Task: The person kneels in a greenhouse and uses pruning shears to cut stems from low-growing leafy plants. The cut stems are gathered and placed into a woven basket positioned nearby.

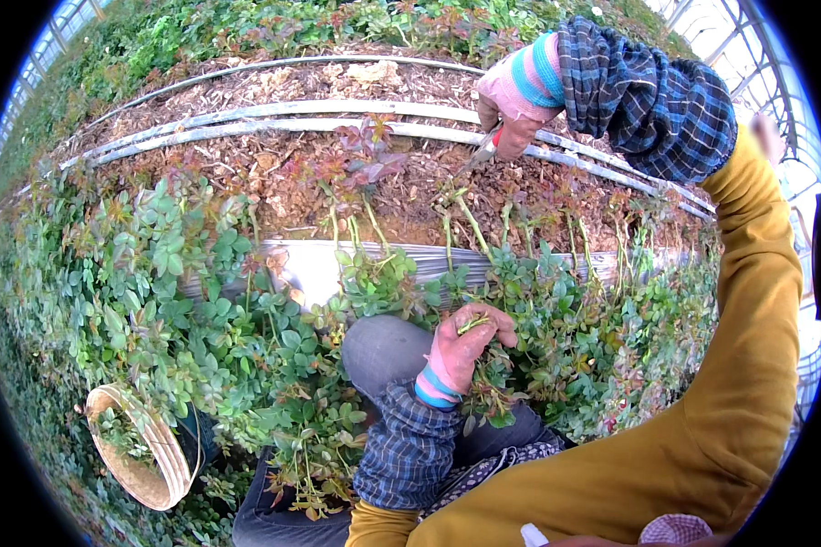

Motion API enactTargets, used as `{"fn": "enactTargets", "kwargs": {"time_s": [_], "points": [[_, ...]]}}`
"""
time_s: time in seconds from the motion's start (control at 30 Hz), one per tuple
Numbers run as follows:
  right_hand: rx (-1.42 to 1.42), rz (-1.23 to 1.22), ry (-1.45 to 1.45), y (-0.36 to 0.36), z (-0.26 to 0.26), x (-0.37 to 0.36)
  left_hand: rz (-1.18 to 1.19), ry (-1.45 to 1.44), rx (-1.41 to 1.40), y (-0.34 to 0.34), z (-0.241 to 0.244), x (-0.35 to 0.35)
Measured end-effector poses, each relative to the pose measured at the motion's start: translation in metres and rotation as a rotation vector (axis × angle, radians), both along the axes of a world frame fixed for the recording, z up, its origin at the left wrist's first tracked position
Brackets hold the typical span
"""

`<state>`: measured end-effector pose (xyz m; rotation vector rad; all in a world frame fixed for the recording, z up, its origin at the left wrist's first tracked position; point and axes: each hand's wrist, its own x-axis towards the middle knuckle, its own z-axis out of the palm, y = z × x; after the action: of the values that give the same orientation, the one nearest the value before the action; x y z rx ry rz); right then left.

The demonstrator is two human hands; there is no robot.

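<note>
My left hand [466, 342], in a pink glove with a striped cuff, is closed around a bunch of cut leafy stems [492, 390] above my lap. Their pale cut ends show at the top of the fist. Farther out, my right hand [516, 113], gloved the same way, grips red-handled pruning shears [486, 149]. The blades point down and left over the mulch, just above several pruned rose stems [472, 222]. Whether the blades are apart cannot be made out. A reddish-leaved shoot [373, 154] stands left of the shears.
Two pale irrigation pipes [280, 115] run across the mulched bed [267, 167]. Silvery plastic film [424, 258] lines its near edge. Dense rose foliage [198, 328] surrounds my legs. A bucket [174, 458] with cuttings in it leans at lower left. Another plant row [280, 34] grows beyond.
</note>
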<state>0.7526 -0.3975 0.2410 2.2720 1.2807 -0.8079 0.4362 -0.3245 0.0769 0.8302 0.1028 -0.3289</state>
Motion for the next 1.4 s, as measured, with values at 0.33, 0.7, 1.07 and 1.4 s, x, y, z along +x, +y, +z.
{"fn": "enactTargets", "kwargs": {"time_s": [0.33,0.7,1.07,1.4], "points": [[-0.017,-0.068,0.078,0.022,-0.009,0.004,0.015,-0.047,0.004,0.002,-0.002,0.000],[-0.099,-0.365,0.191,0.012,0.004,0.003,-0.023,-0.009,0.005,0.000,0.006,0.000],[-0.053,-0.346,0.107,-0.029,0.017,-0.025,0.036,-0.027,-0.007,-0.005,0.001,0.000],[0.842,-0.333,0.175,-0.089,0.010,-0.130,0.753,-0.553,0.204,0.238,0.120,-0.111]]}}
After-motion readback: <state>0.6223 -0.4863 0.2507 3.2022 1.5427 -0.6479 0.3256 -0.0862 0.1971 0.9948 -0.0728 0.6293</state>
